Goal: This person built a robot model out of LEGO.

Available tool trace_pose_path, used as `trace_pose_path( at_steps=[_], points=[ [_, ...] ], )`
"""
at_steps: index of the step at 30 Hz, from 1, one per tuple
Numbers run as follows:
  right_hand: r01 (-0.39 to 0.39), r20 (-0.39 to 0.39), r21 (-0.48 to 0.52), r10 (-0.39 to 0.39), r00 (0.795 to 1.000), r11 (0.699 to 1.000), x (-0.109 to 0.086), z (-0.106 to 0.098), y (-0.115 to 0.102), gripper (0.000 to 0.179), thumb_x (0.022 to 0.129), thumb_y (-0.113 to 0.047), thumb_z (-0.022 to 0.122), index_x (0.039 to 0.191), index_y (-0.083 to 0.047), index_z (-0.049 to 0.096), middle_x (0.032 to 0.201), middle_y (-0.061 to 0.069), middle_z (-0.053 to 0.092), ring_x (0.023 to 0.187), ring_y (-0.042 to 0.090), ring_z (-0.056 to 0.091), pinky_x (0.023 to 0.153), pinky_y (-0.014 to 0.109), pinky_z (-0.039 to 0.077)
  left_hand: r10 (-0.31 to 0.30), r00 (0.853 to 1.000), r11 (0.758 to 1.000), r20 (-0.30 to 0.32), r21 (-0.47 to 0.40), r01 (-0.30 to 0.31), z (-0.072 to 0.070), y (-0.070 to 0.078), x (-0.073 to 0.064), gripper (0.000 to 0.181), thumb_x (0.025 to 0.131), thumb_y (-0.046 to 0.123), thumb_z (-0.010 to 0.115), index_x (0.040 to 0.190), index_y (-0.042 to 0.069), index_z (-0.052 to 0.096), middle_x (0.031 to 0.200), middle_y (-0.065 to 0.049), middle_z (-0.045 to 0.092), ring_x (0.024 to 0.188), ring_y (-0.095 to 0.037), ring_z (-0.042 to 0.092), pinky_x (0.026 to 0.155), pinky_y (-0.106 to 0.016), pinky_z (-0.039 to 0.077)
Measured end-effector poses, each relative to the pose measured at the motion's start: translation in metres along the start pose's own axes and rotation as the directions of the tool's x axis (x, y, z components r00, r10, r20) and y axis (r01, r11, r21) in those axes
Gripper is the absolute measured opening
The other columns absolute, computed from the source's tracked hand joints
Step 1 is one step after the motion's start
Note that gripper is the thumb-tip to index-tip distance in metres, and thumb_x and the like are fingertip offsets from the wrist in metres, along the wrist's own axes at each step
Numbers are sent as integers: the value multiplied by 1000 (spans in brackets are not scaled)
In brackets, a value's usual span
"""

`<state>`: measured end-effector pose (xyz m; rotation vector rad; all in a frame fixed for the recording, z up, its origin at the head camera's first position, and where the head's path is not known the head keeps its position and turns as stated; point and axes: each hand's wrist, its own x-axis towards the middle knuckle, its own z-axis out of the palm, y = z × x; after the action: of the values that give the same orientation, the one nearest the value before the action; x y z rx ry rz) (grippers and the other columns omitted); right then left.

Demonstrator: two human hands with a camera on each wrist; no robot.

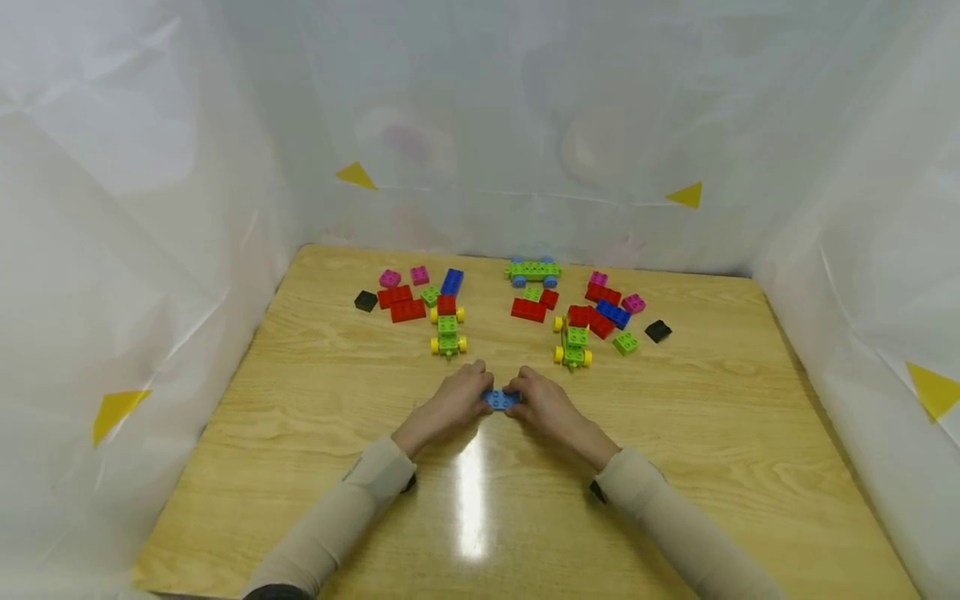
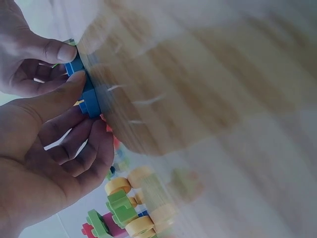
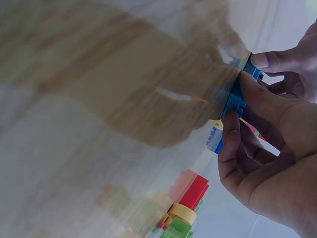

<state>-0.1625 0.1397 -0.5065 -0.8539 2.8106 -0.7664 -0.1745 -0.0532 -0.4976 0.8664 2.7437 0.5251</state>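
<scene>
A light blue toy building brick (image 1: 501, 400) lies at the near middle of the table, studs up. My left hand (image 1: 459, 392) pinches its left end between thumb and fingers. At the opposite end, my right hand (image 1: 551, 408) grips it the same way. Both wrist views show the thumbs on the near side of the blue brick (image 2: 90, 96), low against the shiny tabletop. Beyond the hands stand two small toy cars with yellow wheels: a left car (image 1: 447, 327) and a right car (image 1: 574, 336), each carrying green and red bricks.
A green car base with blue wheels (image 1: 534, 271) stands at the back. Loose bricks lie on both sides, including a red brick (image 1: 408, 311), a dark blue brick (image 1: 613, 314) and a black brick (image 1: 658, 331). White sheeting (image 1: 495, 125) encloses the table (image 1: 300, 450).
</scene>
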Motion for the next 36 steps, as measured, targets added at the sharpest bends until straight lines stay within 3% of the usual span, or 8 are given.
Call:
trace_pose_path(
  at_steps=[11,16,18,21,23,25,29,36],
  points=[
    [-7,1,-6,7,1000,1000,1,-2,1,24,80,-16,80,101,-7,71,87,2,54,69,10,47,61,24,44,-8,1000,999,10,-37,9,-1,-2,-1,19,87,21,73,99,7,67,91,-1,50,80,-15,48,62,-26,42],
    [-8,17,-21,8,1000,1000,1,0,2,26,80,-20,80,102,-9,71,87,0,53,67,9,45,58,22,42,-59,996,983,-72,-175,46,-25,-15,-18,23,93,20,65,109,5,69,100,-3,58,87,-16,57,74,-31,49],
    [-18,24,-23,18,1000,1000,1,0,1,27,80,-21,80,103,-9,71,88,-1,53,67,9,45,58,23,41,-108,979,969,-173,-241,64,-45,-23,-26,22,95,19,62,109,4,68,101,-5,61,91,-19,59,78,-35,51],
    [-33,31,-26,33,999,999,0,-2,0,27,81,-21,79,105,-10,71,89,-1,52,68,9,44,57,23,40,-178,922,959,-344,-272,83,-74,-43,-34,22,96,16,61,108,0,67,104,-11,61,96,-27,60,80,-41,51],
    [-33,34,-32,35,999,999,2,-5,-2,27,81,-20,78,105,-10,71,90,-1,52,68,10,44,57,24,40,-225,884,958,-409,-258,125,-86,-63,-34,24,96,13,61,113,-3,65,110,-16,59,101,-32,57,80,-45,51],
    [-42,37,-38,43,998,998,4,-6,-3,27,82,-21,78,106,-10,71,90,-1,52,69,10,45,58,24,40,-246,865,964,-437,-207,170,-90,-83,-28,28,95,10,61,118,-5,63,116,-19,56,106,-35,54,81,-46,50],
    [-54,44,-46,56,997,998,3,-4,-2,29,81,-22,79,106,-10,71,90,-2,52,70,9,45,59,24,41,-277,879,960,-388,-89,264,-79,-111,-12,39,94,9,61,129,-7,55,125,-22,51,116,-38,45,89,-50,47],
    [-35,26,-33,36,999,999,-1,-1,-1,28,81,-21,79,105,-10,71,88,-2,51,68,9,44,57,23,40,-261,909,951,-326,75,300,-63,-118,3,43,94,11,61,132,-7,53,127,-23,50,117,-39,45,95,-51,43]
  ],
)
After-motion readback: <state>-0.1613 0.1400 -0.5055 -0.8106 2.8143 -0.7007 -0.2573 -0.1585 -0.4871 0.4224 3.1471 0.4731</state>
